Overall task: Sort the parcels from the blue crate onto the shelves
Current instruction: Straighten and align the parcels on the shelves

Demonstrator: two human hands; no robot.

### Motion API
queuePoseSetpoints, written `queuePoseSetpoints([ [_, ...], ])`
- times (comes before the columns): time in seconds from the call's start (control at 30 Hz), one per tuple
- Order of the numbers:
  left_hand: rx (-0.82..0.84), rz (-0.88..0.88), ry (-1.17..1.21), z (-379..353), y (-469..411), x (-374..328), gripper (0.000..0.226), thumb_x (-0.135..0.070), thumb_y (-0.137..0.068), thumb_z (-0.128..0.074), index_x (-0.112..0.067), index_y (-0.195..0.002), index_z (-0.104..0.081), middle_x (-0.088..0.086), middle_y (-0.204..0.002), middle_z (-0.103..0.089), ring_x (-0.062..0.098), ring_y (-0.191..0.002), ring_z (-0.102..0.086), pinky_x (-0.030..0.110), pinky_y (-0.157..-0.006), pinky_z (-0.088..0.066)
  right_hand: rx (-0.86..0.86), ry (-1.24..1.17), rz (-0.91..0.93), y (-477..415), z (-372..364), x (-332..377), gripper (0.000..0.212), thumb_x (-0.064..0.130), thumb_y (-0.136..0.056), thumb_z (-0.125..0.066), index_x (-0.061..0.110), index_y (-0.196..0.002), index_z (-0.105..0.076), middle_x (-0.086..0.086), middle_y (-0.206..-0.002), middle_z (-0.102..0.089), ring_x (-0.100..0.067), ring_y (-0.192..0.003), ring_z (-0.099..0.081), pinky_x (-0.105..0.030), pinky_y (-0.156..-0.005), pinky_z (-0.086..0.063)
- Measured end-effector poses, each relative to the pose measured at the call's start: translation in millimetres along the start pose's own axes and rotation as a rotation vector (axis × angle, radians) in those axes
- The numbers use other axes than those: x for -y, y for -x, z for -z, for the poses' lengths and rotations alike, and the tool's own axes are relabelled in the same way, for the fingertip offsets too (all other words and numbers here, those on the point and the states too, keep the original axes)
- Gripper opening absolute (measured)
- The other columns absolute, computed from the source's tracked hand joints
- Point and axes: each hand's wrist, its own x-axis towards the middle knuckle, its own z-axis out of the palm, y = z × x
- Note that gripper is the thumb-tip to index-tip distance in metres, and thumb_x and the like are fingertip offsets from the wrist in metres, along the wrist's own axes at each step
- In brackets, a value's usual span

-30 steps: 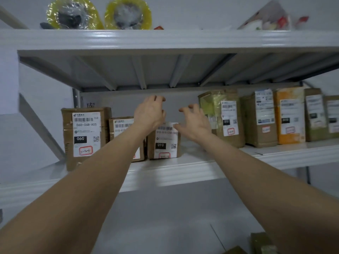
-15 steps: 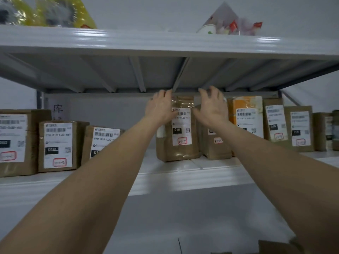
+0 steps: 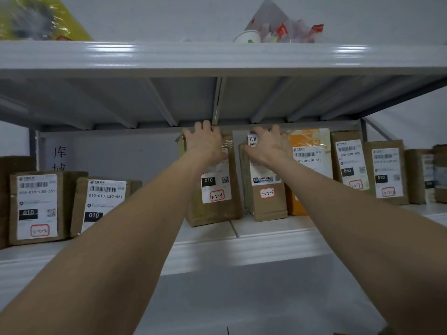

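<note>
Pale grey metal shelving fills the view against a plain wall, with a row of parcels standing upright on its middle shelf board (image 3: 242, 247).

The fingers of the left hand (image 3: 205, 143) bend over the top edge of the tall brown paper parcel marked 3-2-4 (image 3: 215, 209) and grip it there. Their tips are hidden behind the top. Just right of that parcel, the right hand (image 3: 268, 147) grips the top of the narrower brown parcel marked 3-2-5 (image 3: 268, 204) the same way, thumb on its front face. Both parcels stand on the board with a narrow gap between them. Their tops sit close under the ribbed upper shelf board (image 3: 217, 59), so there is little room above the knuckles.

Further right of the 3-2-4 parcel, just beside the 3-2-5 one, stands an orange plastic-wrapped parcel (image 3: 312, 141). Next come a brown box labelled 060 (image 3: 348, 160), a brown box labelled 010 (image 3: 387, 172), and blurred boxes beyond.

Left of the 3-2-4 parcel, past a stretch of board crossed by the left forearm, stand two brown cardboard boxes, one nearer (image 3: 101, 201) and one further (image 3: 36, 206), both labelled 010. Behind them a white sheet with black characters (image 3: 59, 155) hangs on the back wall.

On the upper board, a yellow film-wrapped bundle (image 3: 36, 18) lies far left of the 3-2-4 parcel. A white paper cup (image 3: 246, 37) and a clear bag of red packets (image 3: 290, 30) sit above it to the right.
</note>
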Motion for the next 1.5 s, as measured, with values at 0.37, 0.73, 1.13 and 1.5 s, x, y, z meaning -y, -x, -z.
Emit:
queuePoseSetpoints([
  [0.37, 0.061, 0.003, 0.223, 10, -1, 55, 0.077, -0.057, -0.074, -0.066, -0.025, -0.136, -0.036, 0.005, -0.138, -0.045, 0.029, -0.13, -0.039, 0.059, -0.106, -0.024, 0.085, -0.213, -0.036, 12, -11, 46, 0.068, 0.066, -0.072, -0.067, 0.035, -0.128, -0.044, -0.01, -0.124, -0.044, -0.036, -0.101, -0.057, -0.034, -0.067, -0.041],
  [0.73, 0.06, 0.028, 0.154, 15, 18, 101, 0.074, -0.072, -0.077, -0.049, -0.032, -0.138, -0.037, 0.005, -0.142, -0.041, 0.031, -0.133, -0.036, 0.067, -0.107, -0.012, 0.086, -0.396, -0.065, 34, -22, 85, 0.072, 0.059, -0.08, -0.064, 0.037, -0.141, -0.032, -0.01, -0.137, -0.037, -0.036, -0.11, -0.056, -0.037, -0.075, -0.044],
  [1.13, 0.05, -0.013, 0.281, 22, 24, 108, 0.066, -0.07, -0.077, -0.049, -0.033, -0.131, -0.044, 0.007, -0.136, -0.043, 0.032, -0.129, -0.036, 0.065, -0.106, -0.016, 0.12, -0.445, -0.127, 48, -22, 86, 0.102, 0.052, -0.076, -0.072, 0.024, -0.152, -0.009, -0.007, -0.142, -0.044, -0.031, -0.126, -0.048, -0.042, -0.095, -0.043],
  [1.5, 0.007, 0.036, 0.202, 21, 39, 101, 0.075, -0.067, -0.082, -0.048, -0.02, -0.14, -0.035, 0.013, -0.145, -0.035, 0.031, -0.138, -0.026, 0.068, -0.109, -0.007, 0.25, -0.48, -0.177, 68, -30, 81, 0.066, 0.038, -0.078, -0.075, 0.015, -0.129, -0.039, -0.005, -0.126, -0.057, -0.023, -0.111, -0.057, -0.036, -0.086, -0.049],
])
